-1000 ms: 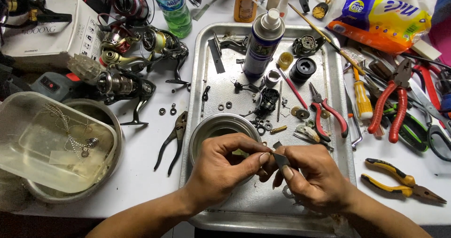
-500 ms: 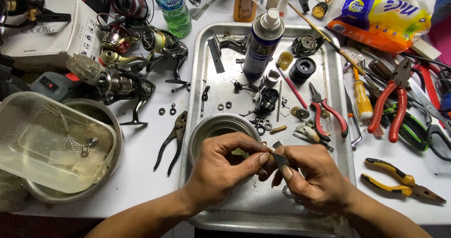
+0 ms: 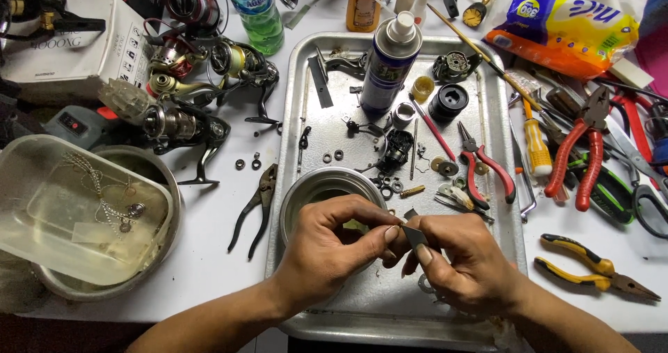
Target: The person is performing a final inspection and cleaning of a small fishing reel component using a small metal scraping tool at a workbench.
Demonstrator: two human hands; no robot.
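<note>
left hand [image 3: 327,245] + right hand [image 3: 463,262] both pinching small dark flat part [image 3: 415,236] | over near end of dented metal tray [image 3: 501,186] | I'd keep it low there so drops land inside

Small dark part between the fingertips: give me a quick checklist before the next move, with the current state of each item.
1. Both hands on the small dark part: ok; left hand and right hand pinch it together.
2. Part held over the metal tray, so a drop lands inside: ok.
3. Which way the part faces: cannot tell, fingers cover most of it.
4. Round metal bowl free of the hands: not ok, the left hand overlaps its near rim.
5. Red-handled pliers within easy reach on the tray: ok.
6. Spray can upright, away from the hands: ok.
</note>
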